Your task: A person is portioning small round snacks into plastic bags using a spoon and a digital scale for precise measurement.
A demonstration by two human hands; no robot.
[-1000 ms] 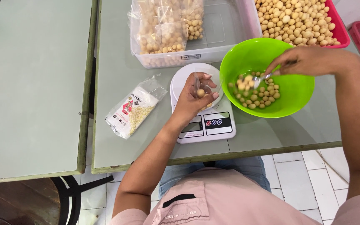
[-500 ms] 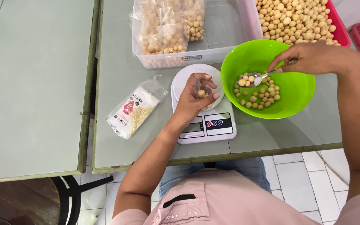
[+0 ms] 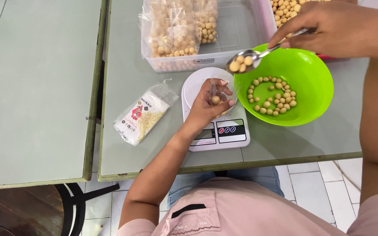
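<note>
Head view: right hand (image 3: 342,26) grips loaded spoon (image 3: 246,59) above left hand (image 3: 208,107), which pinches what looks like a clear bag (image 3: 217,89) on scale (image 3: 217,131).

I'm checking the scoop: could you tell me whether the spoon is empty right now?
No, the spoon in the right hand carries a few round tan balls above the rim of the green bowl.

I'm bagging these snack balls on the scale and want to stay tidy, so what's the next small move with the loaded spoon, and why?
Probably carry the spoon a little further left and tip it into the clear bag that the left hand holds open on the scale. The spoon, in the right hand, already carries several balls and hovers at the green bowl rim, just above the bag's mouth.
</note>
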